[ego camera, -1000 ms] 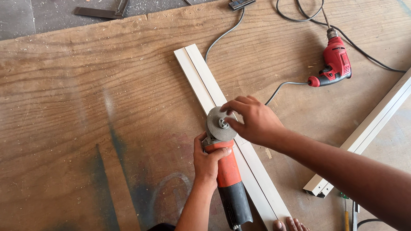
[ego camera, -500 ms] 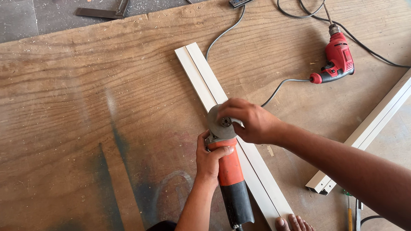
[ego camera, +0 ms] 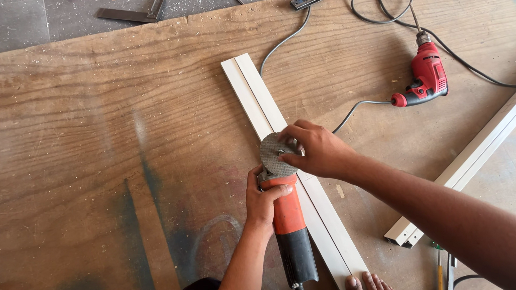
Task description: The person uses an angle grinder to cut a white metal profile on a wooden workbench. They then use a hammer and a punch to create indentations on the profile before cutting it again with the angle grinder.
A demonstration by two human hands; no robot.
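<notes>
His left hand (ego camera: 263, 199) gripped the angle grinder (ego camera: 287, 218); right hand (ego camera: 318, 151) fingers pinched its disc (ego camera: 274, 154). An accidental start could cut them.

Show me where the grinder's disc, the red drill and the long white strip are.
grinder's disc (ego camera: 274, 154), head view, its grey face.
red drill (ego camera: 429, 76), head view, its body.
long white strip (ego camera: 255, 95), head view, its upper bare stretch.
</notes>
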